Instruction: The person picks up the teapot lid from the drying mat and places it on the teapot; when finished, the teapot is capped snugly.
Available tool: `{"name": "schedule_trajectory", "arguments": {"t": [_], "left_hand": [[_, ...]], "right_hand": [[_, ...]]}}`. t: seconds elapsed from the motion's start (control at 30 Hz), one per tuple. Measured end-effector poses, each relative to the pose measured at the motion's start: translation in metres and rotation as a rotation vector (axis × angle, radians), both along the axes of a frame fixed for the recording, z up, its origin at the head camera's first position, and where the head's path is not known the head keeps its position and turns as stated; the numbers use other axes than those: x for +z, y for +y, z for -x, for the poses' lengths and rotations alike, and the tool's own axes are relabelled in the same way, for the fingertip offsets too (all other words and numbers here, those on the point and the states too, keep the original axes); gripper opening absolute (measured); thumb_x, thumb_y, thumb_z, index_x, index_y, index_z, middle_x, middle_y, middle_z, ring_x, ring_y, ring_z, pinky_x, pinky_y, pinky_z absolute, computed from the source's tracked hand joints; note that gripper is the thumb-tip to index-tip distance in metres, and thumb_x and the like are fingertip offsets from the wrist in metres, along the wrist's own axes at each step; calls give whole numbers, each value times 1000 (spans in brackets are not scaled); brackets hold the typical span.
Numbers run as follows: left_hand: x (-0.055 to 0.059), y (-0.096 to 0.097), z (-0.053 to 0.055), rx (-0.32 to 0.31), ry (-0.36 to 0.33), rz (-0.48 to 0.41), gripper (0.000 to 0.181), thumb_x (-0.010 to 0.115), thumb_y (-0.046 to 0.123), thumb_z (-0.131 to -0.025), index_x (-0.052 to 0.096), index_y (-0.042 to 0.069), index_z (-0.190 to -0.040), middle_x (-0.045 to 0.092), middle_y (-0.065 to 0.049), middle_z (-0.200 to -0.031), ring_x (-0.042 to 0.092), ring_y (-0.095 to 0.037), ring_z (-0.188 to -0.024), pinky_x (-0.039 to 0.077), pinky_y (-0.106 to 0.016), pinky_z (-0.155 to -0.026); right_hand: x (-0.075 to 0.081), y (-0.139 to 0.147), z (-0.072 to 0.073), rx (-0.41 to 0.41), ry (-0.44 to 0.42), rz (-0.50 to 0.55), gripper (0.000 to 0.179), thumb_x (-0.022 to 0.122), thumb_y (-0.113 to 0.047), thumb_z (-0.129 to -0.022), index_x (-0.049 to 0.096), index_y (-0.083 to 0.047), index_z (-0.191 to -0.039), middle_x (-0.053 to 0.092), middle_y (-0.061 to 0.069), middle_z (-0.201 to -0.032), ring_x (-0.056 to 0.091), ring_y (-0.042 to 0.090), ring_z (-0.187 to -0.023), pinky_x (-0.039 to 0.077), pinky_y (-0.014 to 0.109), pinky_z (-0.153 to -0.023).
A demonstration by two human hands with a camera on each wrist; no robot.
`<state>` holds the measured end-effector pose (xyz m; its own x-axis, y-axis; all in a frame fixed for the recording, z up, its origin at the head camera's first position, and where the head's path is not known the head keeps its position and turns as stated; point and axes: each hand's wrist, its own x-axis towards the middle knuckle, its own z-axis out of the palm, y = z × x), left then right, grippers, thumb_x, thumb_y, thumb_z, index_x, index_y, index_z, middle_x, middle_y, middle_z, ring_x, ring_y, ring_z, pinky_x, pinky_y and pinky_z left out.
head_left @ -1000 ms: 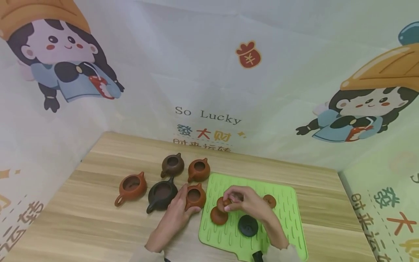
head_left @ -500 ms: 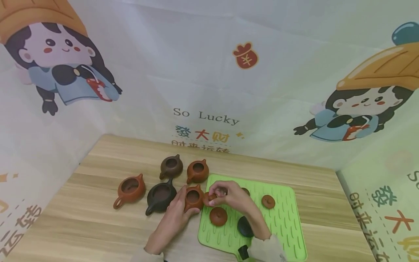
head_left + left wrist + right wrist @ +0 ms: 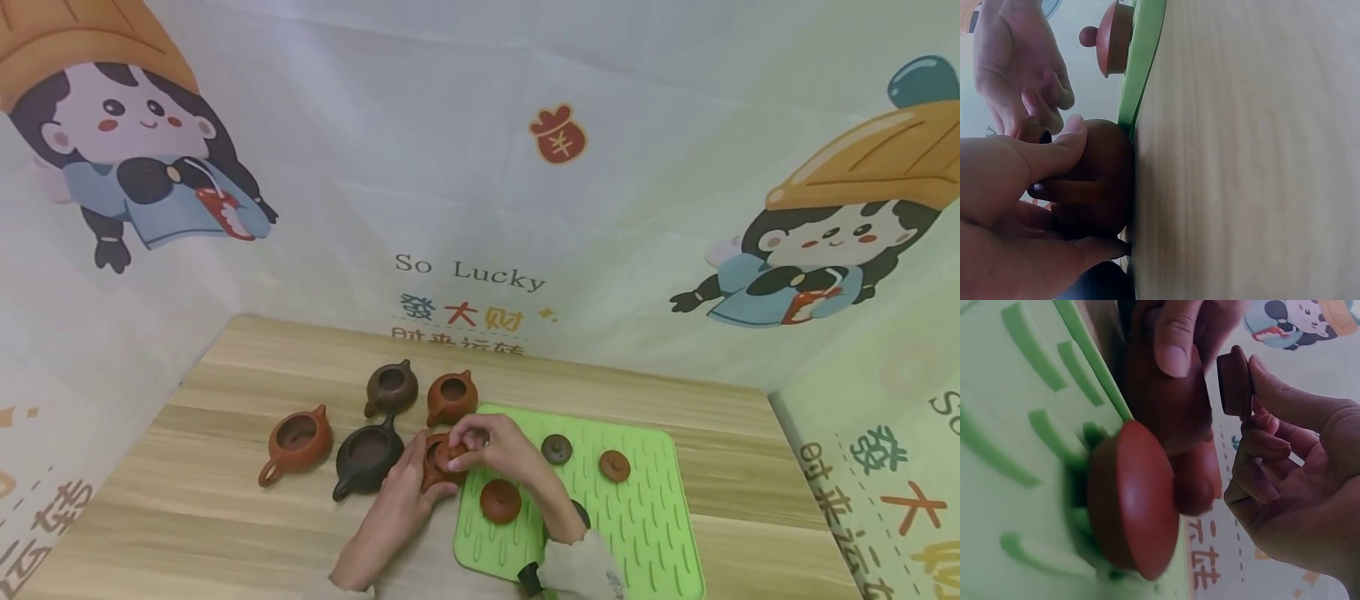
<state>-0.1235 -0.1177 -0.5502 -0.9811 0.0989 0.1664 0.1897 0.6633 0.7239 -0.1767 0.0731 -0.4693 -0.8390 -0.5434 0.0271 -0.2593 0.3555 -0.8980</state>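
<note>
My left hand (image 3: 397, 508) grips a small reddish-brown clay teapot (image 3: 1100, 162), thumb on one side and fingers on the other around its handle. The pot stands on the wooden table beside the mat's left edge. With thumb and fingers, my right hand (image 3: 504, 454) pinches a reddish-brown teapot lid (image 3: 1234, 384) by its knob. In the head view this lid overlaps the pot's mouth; the right wrist view shows it tilted, just above the rim. A larger red lid (image 3: 500, 502) rests on the green mat (image 3: 645, 533), below my right hand.
Lidless teapots stand at the left: an orange-brown one (image 3: 311, 437), a black one (image 3: 367, 457), a dark brown one (image 3: 403, 392) and a reddish one (image 3: 457, 408). The mat also bears a grey-brown lid (image 3: 557, 449), an orange lid (image 3: 614, 466) and a black lid (image 3: 581, 513), mostly behind my right forearm.
My right hand has carried the pinched lid leftward from over the mat to the teapot's mouth, uncovering the grey-brown lid. My left hand keeps its grip on the pot.
</note>
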Motion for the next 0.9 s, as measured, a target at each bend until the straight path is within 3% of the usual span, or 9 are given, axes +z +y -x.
{"name": "schedule_trajectory", "arguments": {"t": [0.3, 0.9], "left_hand": [[-2, -1, 0, -4, 1, -19, 94, 91, 19, -91, 37, -16, -160, 55, -37, -154, 63, -57, -132, 58, -68, -99], [-3, -1, 1, -3, -5, -25, 93, 91, 19, -91, 38, -16, -159, 55, -37, -155, 63, -57, -132, 58, -68, -99]], "right_hand": [[-8, -11, 1, -25, -6, -9, 18, 92, -3, -86, 76, -4, -96, 52, -6, -79, 47, 6, -74, 40, 22, -72], [-5, -18, 3, -57, -34, -58, 16, 91, -5, -88, 76, -5, -95, 53, -5, -77, 47, 7, -70, 38, 21, -68]]}}
